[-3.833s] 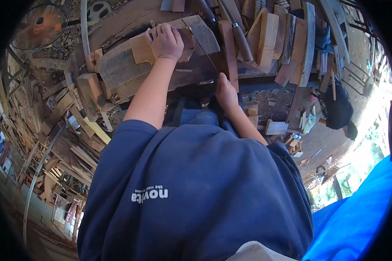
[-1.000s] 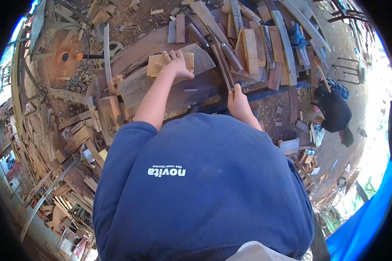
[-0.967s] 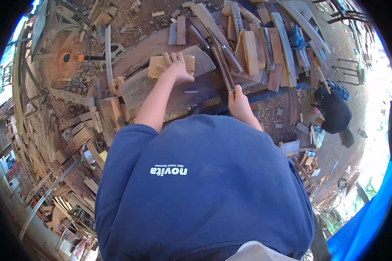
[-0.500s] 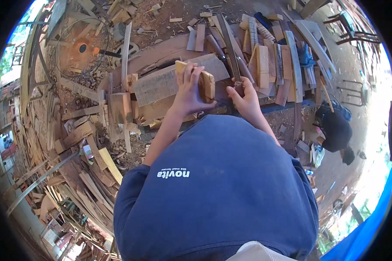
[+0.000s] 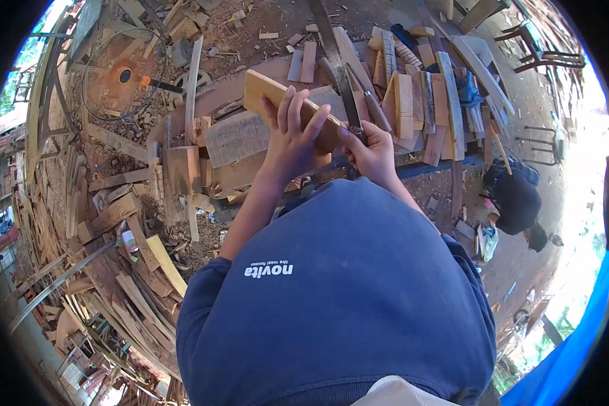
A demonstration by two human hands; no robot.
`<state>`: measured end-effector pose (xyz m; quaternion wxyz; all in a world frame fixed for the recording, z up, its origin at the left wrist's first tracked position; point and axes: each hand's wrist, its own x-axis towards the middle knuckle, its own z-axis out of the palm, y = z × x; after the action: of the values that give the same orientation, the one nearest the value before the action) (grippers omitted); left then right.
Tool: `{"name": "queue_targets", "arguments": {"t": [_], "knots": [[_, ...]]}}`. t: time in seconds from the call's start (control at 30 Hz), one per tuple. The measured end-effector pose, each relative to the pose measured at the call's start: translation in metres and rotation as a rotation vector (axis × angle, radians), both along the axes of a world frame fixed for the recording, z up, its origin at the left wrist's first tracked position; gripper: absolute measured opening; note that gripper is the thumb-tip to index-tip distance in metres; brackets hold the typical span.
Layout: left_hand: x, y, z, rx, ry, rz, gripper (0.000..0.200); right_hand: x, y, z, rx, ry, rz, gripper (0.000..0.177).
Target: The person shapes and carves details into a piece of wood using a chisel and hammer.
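My left hand (image 5: 289,139) grips a flat piece of light wood (image 5: 269,89), fingers over its upper face. The board is tilted, its far end up to the left and its near end by my right hand. In my right hand (image 5: 373,150) is a long, flat, dark metal tool (image 5: 333,54), held at its near end and pointing away from me. The tool's shaft passes close beside the board's right edge. Beneath both hands lies a workbench with a broad grey wooden block (image 5: 233,141).
Many wood offcuts (image 5: 404,105) lie on the bench's right side, beside tools with wooden handles (image 5: 377,111). A round wire guard (image 5: 124,76) lies at the far left among scraps. Another person (image 5: 516,199) crouches at the right; a chair (image 5: 541,47) stands beyond.
The board has turned from nearly edge-on to a diagonal tilt, its far end swinging up and left. My right hand has shifted left and the tool now leans close to the board.
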<state>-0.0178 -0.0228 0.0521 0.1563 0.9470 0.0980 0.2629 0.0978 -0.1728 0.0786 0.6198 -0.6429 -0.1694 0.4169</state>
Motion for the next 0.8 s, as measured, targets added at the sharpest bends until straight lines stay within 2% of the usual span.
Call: {"name": "queue_targets", "arguments": {"t": [0.1,0.17,0.2,0.23,0.27,0.3,0.37,0.43,0.5,0.67,0.77,0.8], "knots": [[0.002,0.004,-0.016,0.068,0.067,0.001,0.099,0.006,-0.003,-0.015,-0.047,0.075,-0.013,0.021],[0.005,0.006,-0.029,0.037,0.271,0.043,0.103,0.014,-0.01,-0.033,-0.096,0.129,-0.018,0.02],[0.007,0.011,-0.045,0.056,0.392,0.065,0.105,0.018,-0.016,-0.045,-0.152,0.074,-0.044,0.018],[0.011,0.016,-0.056,0.04,0.403,0.068,0.105,0.023,-0.023,-0.058,-0.208,0.02,-0.066,0.016],[0.015,0.022,-0.066,0.011,0.595,0.114,0.106,0.028,-0.031,-0.076,-0.272,-0.097,-0.055,0.017],[0.02,0.029,-0.077,-0.016,0.785,0.157,0.107,0.029,-0.041,-0.088,-0.28,-0.088,-0.05,0.017],[0.028,0.043,-0.104,-0.045,0.838,0.189,0.107,0.036,-0.058,-0.105,-0.351,-0.253,-0.081,0.02],[0.035,0.048,-0.118,-0.081,0.89,0.22,0.108,0.043,-0.077,-0.107,-0.45,-0.227,-0.017,0.024],[0.045,0.051,-0.13,-0.051,0.991,0.233,0.111,0.049,-0.095,-0.114,-0.528,-0.371,-0.029,0.028],[0.05,0.039,-0.152,-0.003,0.921,0.255,0.117,0.09,-0.121,-0.139,-0.666,-0.536,-0.085,0.034],[0.043,0.037,-0.173,0.02,0.805,0.281,0.113,0.107,-0.105,-0.147,-0.698,-0.655,-0.13,0.038],[0.039,0.036,-0.186,0.033,0.691,0.293,0.109,0.113,-0.096,-0.154,-0.623,-0.738,-0.154,0.037]]}}
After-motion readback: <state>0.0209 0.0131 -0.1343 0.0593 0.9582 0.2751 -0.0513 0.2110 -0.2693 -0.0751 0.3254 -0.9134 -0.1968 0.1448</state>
